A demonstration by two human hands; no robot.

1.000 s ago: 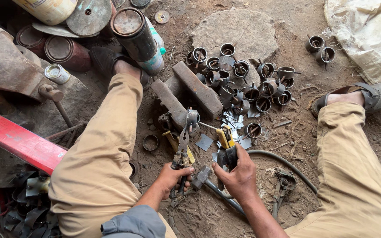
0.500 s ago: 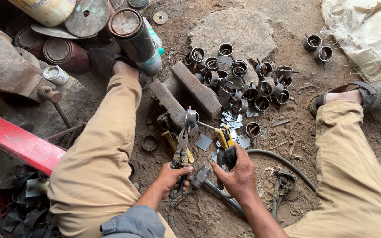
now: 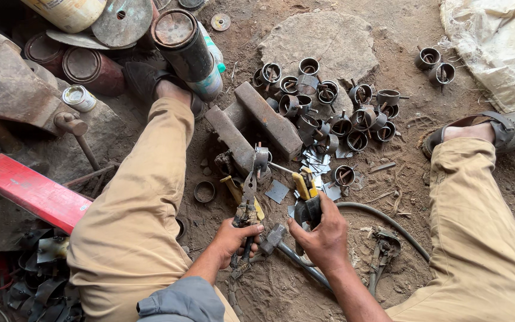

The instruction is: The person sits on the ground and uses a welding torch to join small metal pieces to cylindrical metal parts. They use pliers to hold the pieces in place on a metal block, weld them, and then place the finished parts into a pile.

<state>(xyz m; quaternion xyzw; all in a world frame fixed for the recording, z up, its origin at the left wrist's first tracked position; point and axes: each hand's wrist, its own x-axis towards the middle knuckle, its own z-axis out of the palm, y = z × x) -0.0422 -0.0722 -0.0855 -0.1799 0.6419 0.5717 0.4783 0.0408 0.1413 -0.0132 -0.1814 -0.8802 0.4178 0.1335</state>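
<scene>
The left hand [image 3: 233,238] clenched the pliers [image 3: 248,200] by their handles; stiff, heavy steel, probably. The right hand [image 3: 323,235] grasped a small dark part [image 3: 312,209], likely rigid and light

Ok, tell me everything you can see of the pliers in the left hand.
The pliers are worn, dark metal, smeared with dirt, with a pivot above the grip. The left hand wraps their handles, the fingers curled over them. The tool points away from the person, and its narrow nose reaches up to a small metal ring by the steel block; whether it grips the ring is unclear. Its handle ends poke out below the hand, above the dirt floor.
</scene>
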